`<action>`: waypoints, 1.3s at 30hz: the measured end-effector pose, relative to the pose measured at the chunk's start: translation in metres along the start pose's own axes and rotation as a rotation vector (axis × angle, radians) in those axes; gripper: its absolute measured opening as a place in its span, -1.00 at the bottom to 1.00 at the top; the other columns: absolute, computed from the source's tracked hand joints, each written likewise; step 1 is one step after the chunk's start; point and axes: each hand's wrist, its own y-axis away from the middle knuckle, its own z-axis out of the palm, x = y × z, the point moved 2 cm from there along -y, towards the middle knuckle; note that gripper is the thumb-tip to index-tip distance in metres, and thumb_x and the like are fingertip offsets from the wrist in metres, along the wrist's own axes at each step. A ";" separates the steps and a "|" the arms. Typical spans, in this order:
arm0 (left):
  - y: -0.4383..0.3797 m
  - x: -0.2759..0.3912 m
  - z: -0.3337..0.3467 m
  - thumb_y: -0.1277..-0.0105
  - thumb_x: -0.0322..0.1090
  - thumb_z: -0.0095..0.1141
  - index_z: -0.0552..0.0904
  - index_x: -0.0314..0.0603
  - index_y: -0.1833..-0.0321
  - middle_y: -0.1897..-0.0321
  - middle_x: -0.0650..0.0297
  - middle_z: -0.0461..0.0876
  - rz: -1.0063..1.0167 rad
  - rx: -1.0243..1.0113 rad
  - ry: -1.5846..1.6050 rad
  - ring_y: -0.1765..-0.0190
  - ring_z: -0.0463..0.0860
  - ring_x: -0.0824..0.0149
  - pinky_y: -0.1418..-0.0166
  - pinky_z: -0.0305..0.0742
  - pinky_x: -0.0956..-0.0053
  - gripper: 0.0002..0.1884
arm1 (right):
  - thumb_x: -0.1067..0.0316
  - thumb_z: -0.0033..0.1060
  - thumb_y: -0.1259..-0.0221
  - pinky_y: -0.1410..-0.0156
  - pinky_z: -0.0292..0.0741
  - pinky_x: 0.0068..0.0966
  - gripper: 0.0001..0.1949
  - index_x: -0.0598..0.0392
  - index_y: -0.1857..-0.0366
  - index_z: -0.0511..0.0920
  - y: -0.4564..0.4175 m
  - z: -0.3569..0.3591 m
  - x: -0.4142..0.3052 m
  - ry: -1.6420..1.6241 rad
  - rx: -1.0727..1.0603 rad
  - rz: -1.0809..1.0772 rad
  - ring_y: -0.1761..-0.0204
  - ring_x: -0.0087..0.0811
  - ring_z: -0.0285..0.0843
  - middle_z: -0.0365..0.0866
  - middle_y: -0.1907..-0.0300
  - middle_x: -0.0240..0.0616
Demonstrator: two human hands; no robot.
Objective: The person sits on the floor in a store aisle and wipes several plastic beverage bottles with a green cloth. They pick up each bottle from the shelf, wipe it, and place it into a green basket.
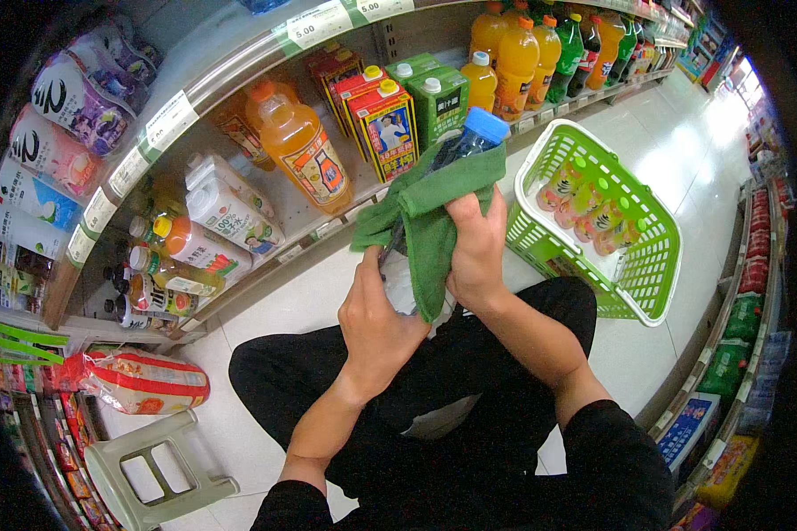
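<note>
A large plastic bottle point(400, 287) with a blue cap point(487, 125) lies slanted across my lap, its cap end pointing up and to the right. Draped over its upper part is a green cloth point(434, 206), which hides most of the bottle's middle. My left hand point(380, 325) grips the lower end of the bottle. On the right side, my right hand point(476, 255) presses the cloth around the bottle near its neck; the cloth partly covers its fingers.
A green shopping basket point(538, 251) with several small bottles point(591, 206) stands on the right. Ahead, a low shelf point(292, 255) holds juice bottles and cartons point(386, 133). At the left are a plastic stool point(159, 464) and a red-and-white package point(149, 385). Another shelf runs along the right.
</note>
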 end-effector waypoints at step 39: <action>-0.018 -0.020 0.007 -0.04 -0.42 0.58 0.55 -0.39 -0.24 -0.01 0.18 0.76 -0.297 -0.297 0.716 -0.03 0.73 0.36 -0.19 0.61 0.38 -0.32 | 0.47 0.60 0.00 -0.10 0.65 -0.42 -0.46 0.18 -0.07 0.46 -0.011 0.009 0.009 0.222 -0.137 0.137 0.09 -0.42 0.71 0.71 0.09 -0.22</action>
